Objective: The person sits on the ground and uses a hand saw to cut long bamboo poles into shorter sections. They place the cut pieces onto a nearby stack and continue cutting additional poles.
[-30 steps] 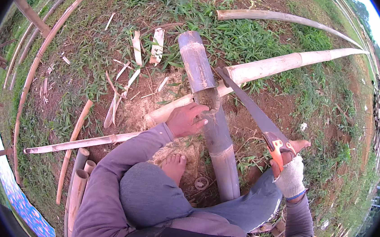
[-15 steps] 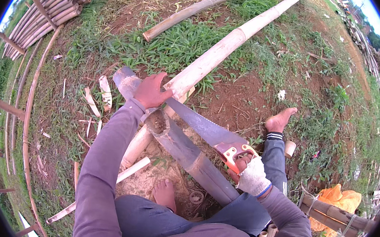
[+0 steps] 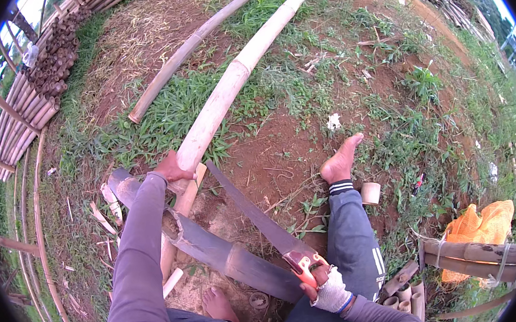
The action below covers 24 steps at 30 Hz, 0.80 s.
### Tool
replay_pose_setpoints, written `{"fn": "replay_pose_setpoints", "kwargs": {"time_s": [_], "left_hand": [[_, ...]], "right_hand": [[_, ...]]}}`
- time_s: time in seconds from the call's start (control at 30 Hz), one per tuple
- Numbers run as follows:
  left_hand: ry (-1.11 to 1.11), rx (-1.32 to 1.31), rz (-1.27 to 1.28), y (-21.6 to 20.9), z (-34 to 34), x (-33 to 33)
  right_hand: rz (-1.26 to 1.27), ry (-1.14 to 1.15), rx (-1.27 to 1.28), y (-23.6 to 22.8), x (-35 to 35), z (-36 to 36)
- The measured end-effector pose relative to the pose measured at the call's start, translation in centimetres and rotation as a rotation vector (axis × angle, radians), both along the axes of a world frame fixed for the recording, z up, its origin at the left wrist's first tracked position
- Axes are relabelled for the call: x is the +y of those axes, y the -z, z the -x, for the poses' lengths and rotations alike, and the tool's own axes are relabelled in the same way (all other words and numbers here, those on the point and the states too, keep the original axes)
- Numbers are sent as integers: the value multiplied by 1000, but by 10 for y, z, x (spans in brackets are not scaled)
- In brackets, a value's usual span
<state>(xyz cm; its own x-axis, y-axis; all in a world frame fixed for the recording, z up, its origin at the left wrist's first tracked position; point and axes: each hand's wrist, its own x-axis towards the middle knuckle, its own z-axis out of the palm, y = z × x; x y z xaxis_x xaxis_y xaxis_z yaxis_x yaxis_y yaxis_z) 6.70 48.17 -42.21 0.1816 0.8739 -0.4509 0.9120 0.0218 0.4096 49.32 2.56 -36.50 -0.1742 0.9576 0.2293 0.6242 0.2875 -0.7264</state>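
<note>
Reddish soil (image 3: 284, 172) patched with green grass (image 3: 177, 102) spreads under everything, and above it the white-gloved right hand (image 3: 330, 287) is closed around one orange-handled steel handsaw (image 3: 258, 214), whose blade lies forward and left of that hand, its long axis slanting and tip pointing up-left. Past one thick grey bamboo tube (image 3: 211, 244), the bare left hand (image 3: 172, 169) grips the near end of one long pale bamboo pole (image 3: 220, 104) running forward and rightward. Beyond lies one thinner tan-grey bamboo pole (image 3: 177, 65), roughly parallel.
</note>
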Motion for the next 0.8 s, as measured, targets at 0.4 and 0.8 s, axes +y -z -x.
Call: {"fn": "replay_pose_setpoints", "kwargs": {"time_s": [0.4, 0.8], "left_hand": [[46, 31, -139, -104, -65, -81], [-39, -97, -115, -212, 75, -293]], "right_hand": [[186, 466, -242, 37, 26, -5], [429, 404, -501, 61, 39, -9]]}}
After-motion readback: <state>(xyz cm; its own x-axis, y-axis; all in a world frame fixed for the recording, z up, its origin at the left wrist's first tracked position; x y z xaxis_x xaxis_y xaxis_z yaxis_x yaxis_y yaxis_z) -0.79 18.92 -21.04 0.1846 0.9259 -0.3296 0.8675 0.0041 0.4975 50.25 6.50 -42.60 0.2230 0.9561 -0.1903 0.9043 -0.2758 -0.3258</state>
